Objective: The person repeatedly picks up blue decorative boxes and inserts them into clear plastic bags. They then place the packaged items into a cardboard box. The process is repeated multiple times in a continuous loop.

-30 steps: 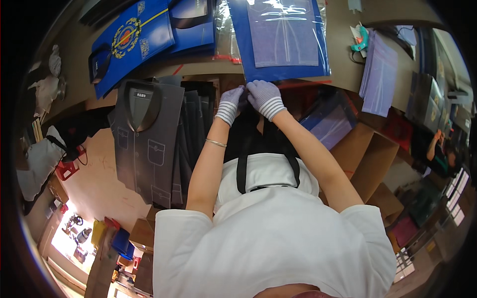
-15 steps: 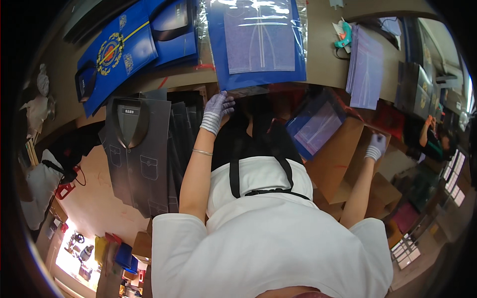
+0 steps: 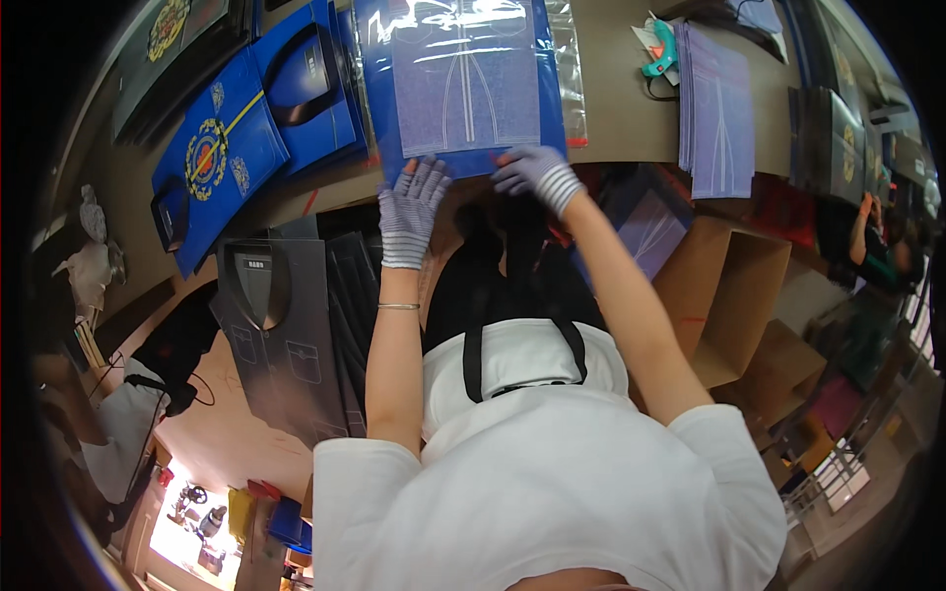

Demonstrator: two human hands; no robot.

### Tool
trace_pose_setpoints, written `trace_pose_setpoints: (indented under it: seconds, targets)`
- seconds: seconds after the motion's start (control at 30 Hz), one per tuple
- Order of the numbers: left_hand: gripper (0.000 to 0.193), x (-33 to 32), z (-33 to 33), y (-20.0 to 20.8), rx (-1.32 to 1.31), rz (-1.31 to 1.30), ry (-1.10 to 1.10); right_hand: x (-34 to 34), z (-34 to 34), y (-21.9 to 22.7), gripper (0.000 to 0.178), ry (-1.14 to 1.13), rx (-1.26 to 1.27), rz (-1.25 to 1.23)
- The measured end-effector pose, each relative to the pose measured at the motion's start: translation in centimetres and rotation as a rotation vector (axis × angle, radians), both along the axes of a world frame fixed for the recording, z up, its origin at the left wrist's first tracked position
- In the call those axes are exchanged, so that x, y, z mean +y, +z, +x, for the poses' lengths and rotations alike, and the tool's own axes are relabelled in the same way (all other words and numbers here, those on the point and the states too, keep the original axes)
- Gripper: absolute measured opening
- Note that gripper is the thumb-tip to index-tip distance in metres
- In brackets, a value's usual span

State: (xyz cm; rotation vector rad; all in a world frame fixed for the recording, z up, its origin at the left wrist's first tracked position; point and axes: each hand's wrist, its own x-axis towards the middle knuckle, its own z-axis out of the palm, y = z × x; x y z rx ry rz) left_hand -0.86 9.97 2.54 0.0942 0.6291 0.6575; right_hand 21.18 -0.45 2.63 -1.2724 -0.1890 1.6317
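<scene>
On the table before me lies a clear plastic sleeve (image 3: 576, 74) with a blue board and a lilac panel (image 3: 468, 89) with pale shirt-like lines. My left hand (image 3: 412, 207), in a thin lilac glove with a striped cuff, rests its spread fingers on the sleeve's near edge. My right hand (image 3: 540, 177), gloved the same way, reaches that edge farther right; its fingers are slightly bent and apart, and nothing shows in its grip. Below the table edge, another blue and lilac piece (image 3: 650, 231) is partly hidden behind my right forearm.
Blue shirt-shaped pieces (image 3: 212, 148) with a round emblem lie left. A teal glue gun (image 3: 662, 49) and a stack of lilac sheets (image 3: 719, 123) are right. Dark grey shirt-shaped boards (image 3: 286, 335) stand below left, a cardboard box (image 3: 729, 295) below right. Other people are at both sides.
My right hand has come from beside the cardboard box, up and left to the sleeve's near edge. My left hand has opened flatter there. The view has shifted slightly.
</scene>
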Motion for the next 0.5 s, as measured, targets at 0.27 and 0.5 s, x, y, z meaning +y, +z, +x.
trace_pose_setpoints:
  seconds: [0.27, 0.5]
  targets:
    - [0.053, 1.7, -1.3, -0.8, 0.152, 0.15, 0.046, 1.7, 12.2, 3.6, 0.022, -0.183, -0.504, -0.272]
    - [0.052, 2.4, -0.7, -0.5, 0.232, 0.098, -0.023, 7.8, 6.7, 7.6, 0.044, -0.165, -1.247, 0.01]
